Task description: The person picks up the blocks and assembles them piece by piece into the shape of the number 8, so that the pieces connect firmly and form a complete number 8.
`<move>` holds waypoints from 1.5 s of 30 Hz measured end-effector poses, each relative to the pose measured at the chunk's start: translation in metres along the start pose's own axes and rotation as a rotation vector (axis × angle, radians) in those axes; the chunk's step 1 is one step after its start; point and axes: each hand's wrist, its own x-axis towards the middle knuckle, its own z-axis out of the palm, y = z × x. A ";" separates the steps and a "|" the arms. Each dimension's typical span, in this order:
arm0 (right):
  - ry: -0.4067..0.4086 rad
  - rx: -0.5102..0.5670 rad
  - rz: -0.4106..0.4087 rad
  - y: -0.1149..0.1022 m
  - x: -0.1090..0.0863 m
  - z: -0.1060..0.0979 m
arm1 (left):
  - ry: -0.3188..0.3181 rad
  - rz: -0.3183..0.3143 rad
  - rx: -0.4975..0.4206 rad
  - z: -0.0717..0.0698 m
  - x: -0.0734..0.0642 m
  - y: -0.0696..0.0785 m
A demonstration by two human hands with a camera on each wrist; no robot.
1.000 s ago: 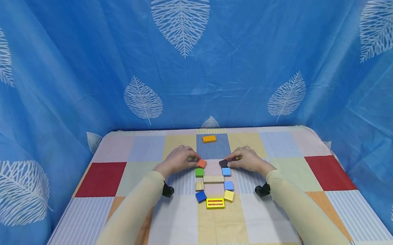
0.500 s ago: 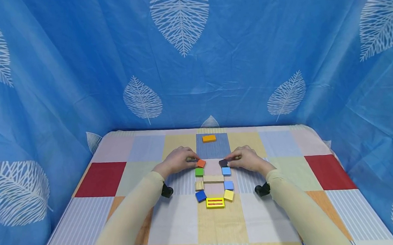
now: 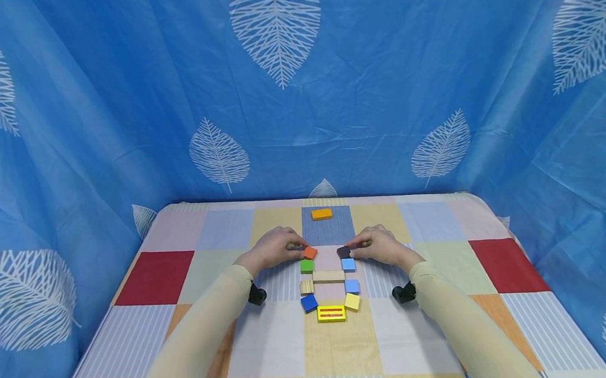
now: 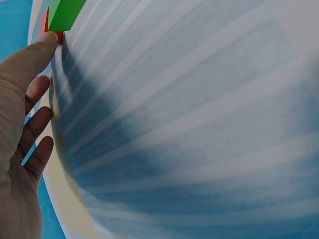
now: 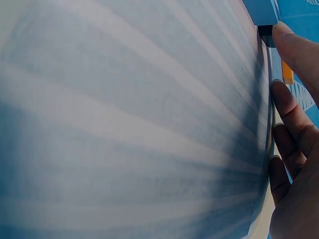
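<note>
In the head view, my left hand (image 3: 275, 248) pinches an orange-red block (image 3: 310, 252) between thumb and forefinger. Opposite it, my right hand (image 3: 379, 244) pinches a black block (image 3: 343, 252). Both blocks lie tilted on the cloth. Just nearer to me are a green block (image 3: 306, 266) and a light-blue block (image 3: 349, 265). The left wrist view shows the thumb against the orange-red block (image 4: 61, 37), partly behind the green block (image 4: 66, 14). In the right wrist view the thumb touches the black block (image 5: 267, 34); the forefinger's contact is hidden.
A natural-wood bar (image 3: 328, 276) lies between two columns of blocks. Nearer are a striped wooden block (image 3: 306, 286), a blue block (image 3: 352, 286), a dark-blue block (image 3: 309, 303), a yellow block (image 3: 351, 302) and a yellow-red bar (image 3: 331, 313). Beyond my hands lies an orange bar (image 3: 321, 214) on the patchwork tablecloth (image 3: 264, 346).
The orange-red block has shifted very slightly left with my left hand over the last second. My right hand and the black block look nearly unmoved.
</note>
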 end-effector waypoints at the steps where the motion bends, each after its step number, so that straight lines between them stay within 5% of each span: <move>1: 0.000 0.001 0.000 0.000 0.000 0.000 | 0.000 -0.002 0.000 0.000 0.000 0.000; 45: -0.008 -0.001 0.011 -0.002 0.000 -0.001 | 0.007 0.024 0.027 0.002 0.000 -0.003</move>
